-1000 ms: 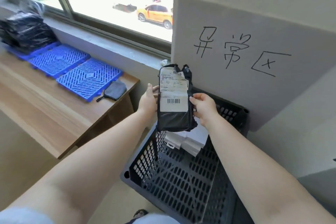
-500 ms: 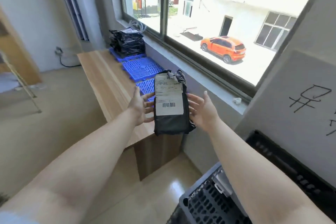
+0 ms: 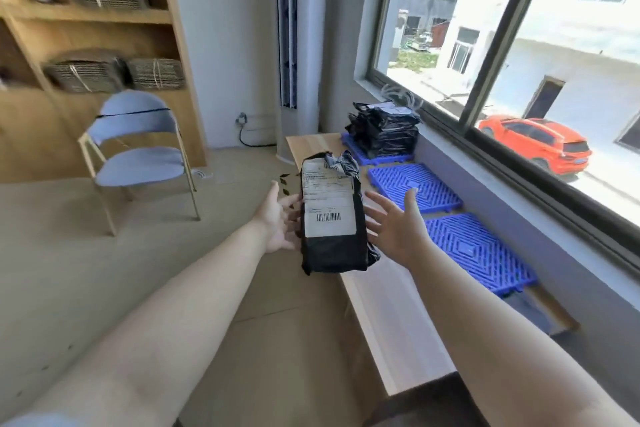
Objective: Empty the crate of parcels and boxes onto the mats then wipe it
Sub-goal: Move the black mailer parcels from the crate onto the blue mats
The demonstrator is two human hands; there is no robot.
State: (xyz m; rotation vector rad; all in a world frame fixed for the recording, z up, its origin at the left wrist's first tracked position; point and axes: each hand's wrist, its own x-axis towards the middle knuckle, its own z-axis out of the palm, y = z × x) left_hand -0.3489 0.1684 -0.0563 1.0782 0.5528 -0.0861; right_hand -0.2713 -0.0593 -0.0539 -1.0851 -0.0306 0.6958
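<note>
We hold a black plastic mailer parcel with a white barcode label out in front of us, its long axis running away from us, torn end farthest. Our left hand and right hand sit on either side of it with fingers spread and straight; the grip is loose, more a palm-to-palm cradle than a pinch, and we cannot tell how firmly either palm presses.

The parcel hangs over the near edge of the pale wooden table. The blue ribbed plastic mats lie to its right along the window wall, so the right hand is nearer them. The farthest mat already carries a stack of black mailer parcels; the two nearer mats look bare, which leaves room. We judge the coming move to be a short carry rightward and forward, keeping off the window ledge beyond.
</note>
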